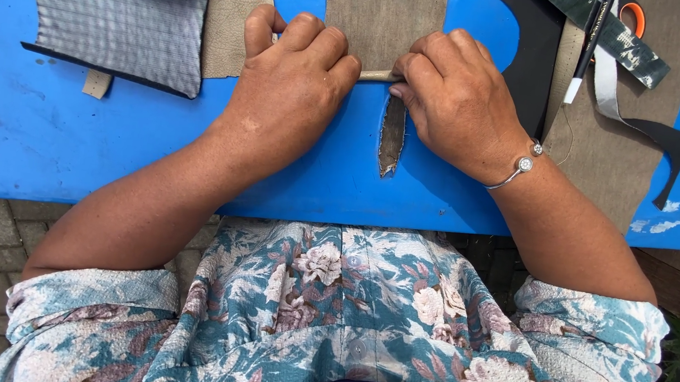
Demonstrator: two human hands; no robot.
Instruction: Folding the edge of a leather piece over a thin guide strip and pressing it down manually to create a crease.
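Note:
A brown suede-like leather piece (384,10) lies on the blue table (34,131) straight ahead, its near edge folded over into a thin roll. My left hand (293,72) presses that folded edge down with curled fingers. My right hand (455,90), with a silver bangle at the wrist, pinches the same fold from the right side. A narrow pointed strip (391,138) of the same material hangs toward me from the fold, between the two hands.
A grey ribbed fabric sheet (117,20) and a beige leather piece (232,18) lie at the left. At the right sit black cutouts (532,60), a larger brown piece (614,149), a black-and-white pen (588,49) and orange-handled scissors (634,16). Brick paving lies below the table edge.

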